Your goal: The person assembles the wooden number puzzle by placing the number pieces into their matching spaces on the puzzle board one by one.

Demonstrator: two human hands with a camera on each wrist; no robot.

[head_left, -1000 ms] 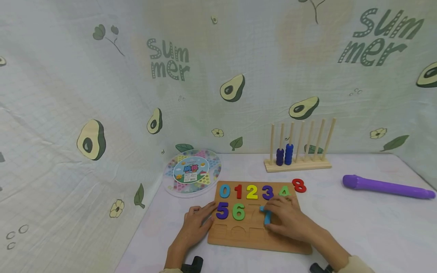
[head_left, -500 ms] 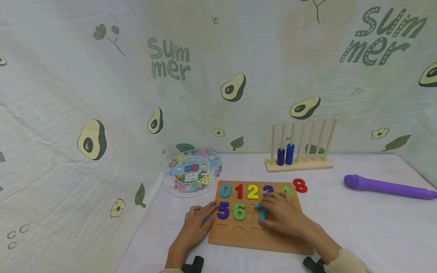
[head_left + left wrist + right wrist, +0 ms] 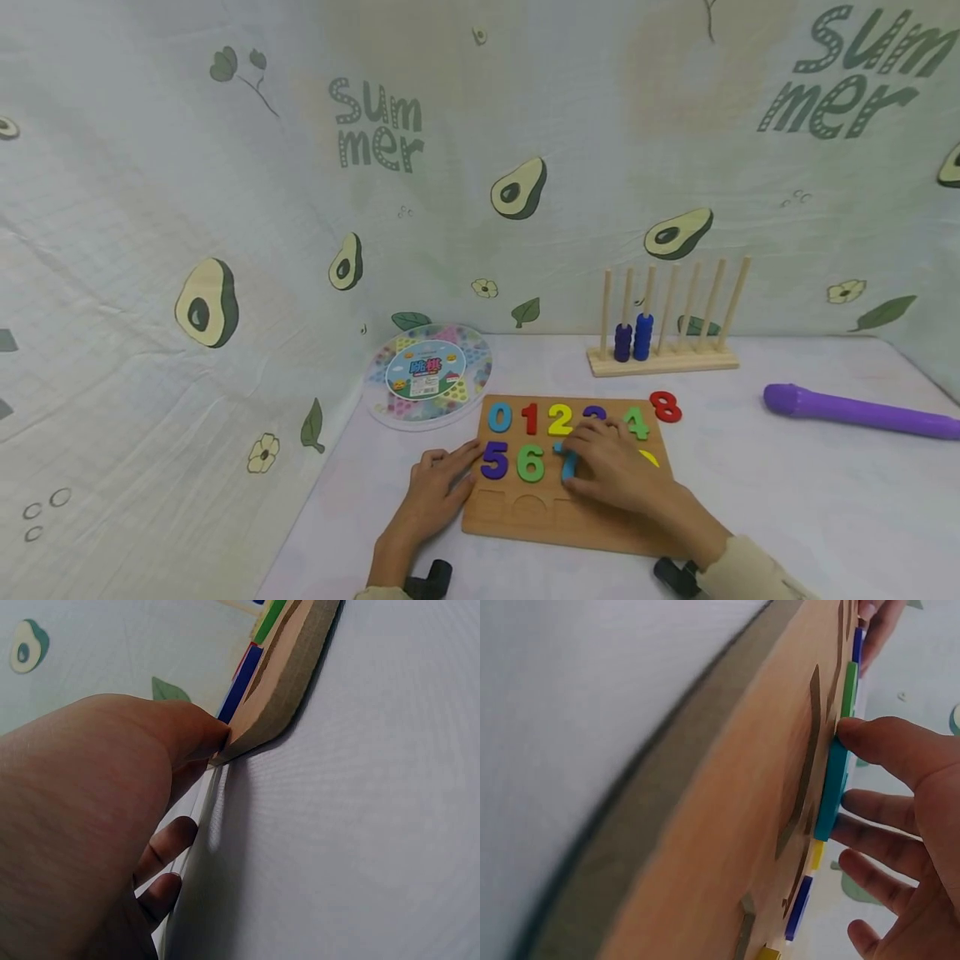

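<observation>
A wooden number board lies on the table. My right hand is over its middle row and pinches a blue number 7 between thumb and fingers. In the right wrist view the blue 7 lies close against the board, with the thumb at one end. My left hand rests by the board's left edge, its fingertips touching it near the purple 5. A green 6 sits left of the 7. Part of a yellow piece shows behind the right hand.
A red 8 lies off the board's upper right corner. Behind stand a peg rack with blue and purple beads and a round game box. A purple stick-shaped toy lies at right. Printed cloth hangs behind.
My right hand has shifted left with the blue 7, toward the green 6, uncovering the green 4 and part of a yellow piece. The left hand stays at the board's edge.
</observation>
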